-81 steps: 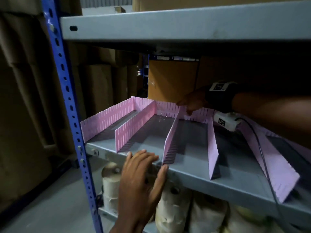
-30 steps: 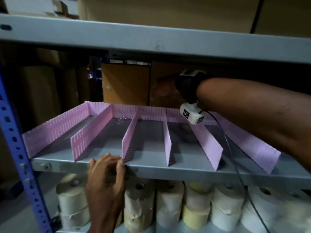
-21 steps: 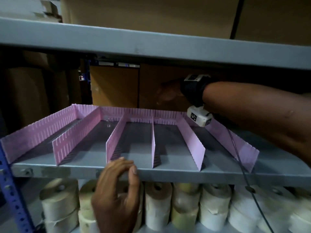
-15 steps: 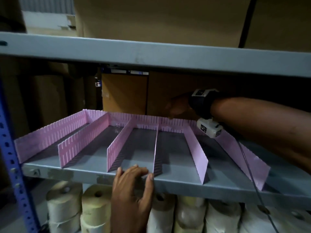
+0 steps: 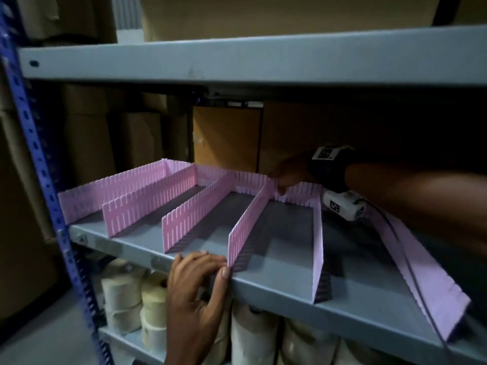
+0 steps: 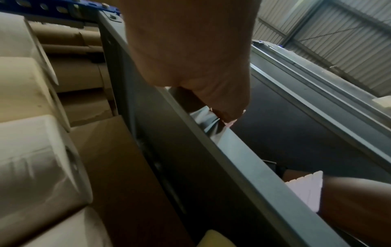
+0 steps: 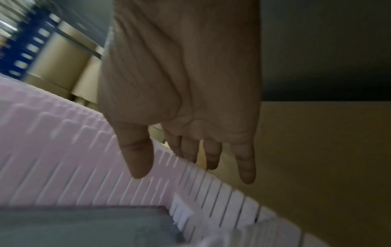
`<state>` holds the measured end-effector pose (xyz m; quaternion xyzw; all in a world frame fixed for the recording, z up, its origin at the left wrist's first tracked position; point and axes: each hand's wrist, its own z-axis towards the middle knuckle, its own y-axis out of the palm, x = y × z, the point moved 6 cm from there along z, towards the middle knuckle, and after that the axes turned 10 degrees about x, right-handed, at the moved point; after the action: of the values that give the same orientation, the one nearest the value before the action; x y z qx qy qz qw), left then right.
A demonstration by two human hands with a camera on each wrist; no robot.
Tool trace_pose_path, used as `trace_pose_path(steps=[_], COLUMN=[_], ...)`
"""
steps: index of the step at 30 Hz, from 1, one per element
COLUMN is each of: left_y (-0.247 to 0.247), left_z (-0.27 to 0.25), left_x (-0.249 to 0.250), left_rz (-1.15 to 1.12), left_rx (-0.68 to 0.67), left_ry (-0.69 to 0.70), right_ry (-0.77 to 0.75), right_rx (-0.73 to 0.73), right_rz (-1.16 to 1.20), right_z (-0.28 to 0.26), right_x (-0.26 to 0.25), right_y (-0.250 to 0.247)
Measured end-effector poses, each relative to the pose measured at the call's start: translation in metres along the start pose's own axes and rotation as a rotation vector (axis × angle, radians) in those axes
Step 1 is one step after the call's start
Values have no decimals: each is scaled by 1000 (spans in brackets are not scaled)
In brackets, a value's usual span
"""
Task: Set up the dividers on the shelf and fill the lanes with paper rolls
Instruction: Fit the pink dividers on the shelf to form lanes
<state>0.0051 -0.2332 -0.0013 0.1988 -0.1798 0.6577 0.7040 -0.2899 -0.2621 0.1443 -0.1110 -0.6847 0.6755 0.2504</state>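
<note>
Several pink slotted dividers [image 5: 189, 217] stand on the grey shelf [image 5: 279, 288], running front to back from a pink back rail [image 5: 250, 180]. My left hand [image 5: 200, 270] rests on the shelf's front edge, its thumb [image 6: 229, 119] touching the front end of the middle divider [image 5: 247, 222]. My right hand [image 5: 287, 175] reaches to the back, where that divider meets the rail. In the right wrist view its fingers [image 7: 211, 157] hang straight over the rail [image 7: 190, 187], thumb in front, holding nothing. Cream paper rolls [image 5: 123, 293] stand on the shelf below.
A grey upper shelf [image 5: 237, 59] hangs close overhead. A blue perforated upright [image 5: 39, 164] bounds the left side. Brown cardboard boxes [image 5: 226, 138] stand behind the rail. The wrist camera's cable [image 5: 405, 256] trails across the right lanes. No rolls lie in the lanes between the dividers.
My left hand has slid right along the front edge to the middle divider's end. My right hand has come down from above the rail to the divider's back joint.
</note>
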Motion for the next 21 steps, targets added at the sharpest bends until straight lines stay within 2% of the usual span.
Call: trace_pose_path(steps=[9,16,21], left_y=[1,3,2], left_z=[-2,-5,-8], left_x=[5,2,1], left_rz=[-11,79,57], left_rx=[7,-4,24], left_ry=[-62,-44,-15], right_ry=[-9,-19,-4], right_rx=[31,31,-52], right_rz=[48,29,102], right_z=[0,7,0], right_x=[9,5,8], right_y=[-4,11,5])
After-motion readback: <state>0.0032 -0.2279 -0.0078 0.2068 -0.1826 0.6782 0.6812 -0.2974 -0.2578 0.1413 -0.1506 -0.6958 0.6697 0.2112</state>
